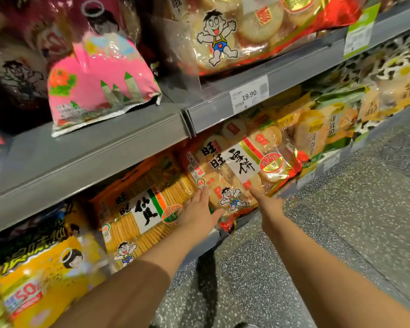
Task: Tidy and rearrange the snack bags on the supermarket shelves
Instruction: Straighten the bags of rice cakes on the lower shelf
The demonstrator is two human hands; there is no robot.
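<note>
Clear rice-cracker bag (242, 171) lies tilted on lower shelf (213, 237).

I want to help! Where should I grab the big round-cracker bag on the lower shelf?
By both side edges, from the front: the bag is wide, puffy and tilted out over the shelf lip. Left hand and right hand flank it.

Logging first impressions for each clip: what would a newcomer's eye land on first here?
The left hand lies flat against a clear bag of round rice crackers with a cartoon boy, on the lower shelf, and the right hand touches its other side. Up and to the left, a bright pink bag stands on the upper shelf, with a 19.90 price tag on the edge to its right.
</note>
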